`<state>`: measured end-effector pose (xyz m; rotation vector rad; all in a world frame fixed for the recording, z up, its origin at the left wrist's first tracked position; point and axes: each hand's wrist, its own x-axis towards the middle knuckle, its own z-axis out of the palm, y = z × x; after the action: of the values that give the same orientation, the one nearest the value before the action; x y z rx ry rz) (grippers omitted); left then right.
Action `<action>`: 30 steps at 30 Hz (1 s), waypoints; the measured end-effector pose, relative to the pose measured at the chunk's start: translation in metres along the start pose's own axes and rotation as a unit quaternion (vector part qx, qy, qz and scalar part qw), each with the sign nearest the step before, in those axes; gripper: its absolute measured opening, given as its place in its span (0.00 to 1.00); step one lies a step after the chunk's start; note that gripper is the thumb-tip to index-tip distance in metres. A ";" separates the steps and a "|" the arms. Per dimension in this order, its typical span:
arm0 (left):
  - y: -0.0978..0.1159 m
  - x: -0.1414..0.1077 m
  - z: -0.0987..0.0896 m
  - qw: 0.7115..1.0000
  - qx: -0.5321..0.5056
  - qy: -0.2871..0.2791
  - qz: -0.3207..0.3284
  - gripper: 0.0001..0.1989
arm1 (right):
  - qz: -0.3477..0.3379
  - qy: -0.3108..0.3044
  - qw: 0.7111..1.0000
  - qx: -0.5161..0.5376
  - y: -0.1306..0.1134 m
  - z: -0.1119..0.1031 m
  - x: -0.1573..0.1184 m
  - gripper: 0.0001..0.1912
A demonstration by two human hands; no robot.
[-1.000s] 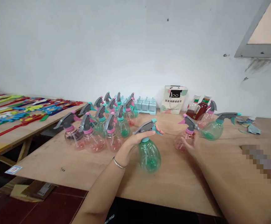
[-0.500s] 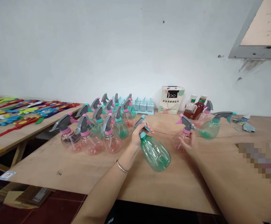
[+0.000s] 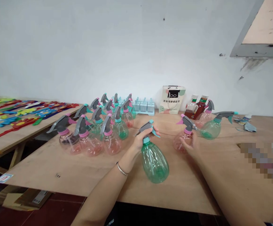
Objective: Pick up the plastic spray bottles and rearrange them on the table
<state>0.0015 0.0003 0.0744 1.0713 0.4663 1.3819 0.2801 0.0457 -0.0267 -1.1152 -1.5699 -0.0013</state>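
My left hand [image 3: 144,138] is closed around the grey and teal trigger head of a green spray bottle [image 3: 155,163], which leans with its base toward the right. My right hand [image 3: 191,143] grips a pink spray bottle [image 3: 180,140] by the side of its clear body; that one stands upright, its pink-tipped nozzle facing left. Just behind my right hand is another green spray bottle [image 3: 211,129], with a pink spray bottle [image 3: 205,117] partly hidden beside it. A group of several pink and green spray bottles [image 3: 112,144] stands on the left of the table.
Along the wall are a pale blue ice pop mould [image 3: 144,108], a printed paper bag [image 3: 172,99] and two bottles of dark liquid [image 3: 198,108]. A crumpled blue-grey cloth [image 3: 249,127] lies at the right. The wooden table [image 3: 80,175] adjoins another holding colourful flat toys [image 3: 23,124].
The green spray bottle in my left hand has come down slightly and swung nearer to upright. My right hand and its pink bottle stay in place.
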 end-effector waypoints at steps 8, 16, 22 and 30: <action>0.003 0.003 -0.004 1.000 -0.022 0.004 -0.003 0.12 | 0.010 -0.008 1.000 0.008 -0.002 -0.001 0.000 0.27; 0.000 0.000 -0.002 0.998 -0.031 -0.051 -0.023 0.17 | 0.014 -0.011 1.000 0.013 -0.002 -0.001 0.000 0.27; 0.003 0.002 -0.004 1.000 0.004 -0.014 -0.005 0.14 | 0.019 -0.015 1.000 0.011 -0.002 -0.001 0.000 0.28; 0.008 -0.004 0.004 0.999 -0.009 -0.038 -0.010 0.13 | 0.011 -0.016 1.000 0.012 -0.003 -0.001 -0.001 0.27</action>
<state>-0.0001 -0.0059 0.0819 1.0977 0.4078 1.3213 0.2793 0.0432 -0.0253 -1.1194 -1.5824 0.0512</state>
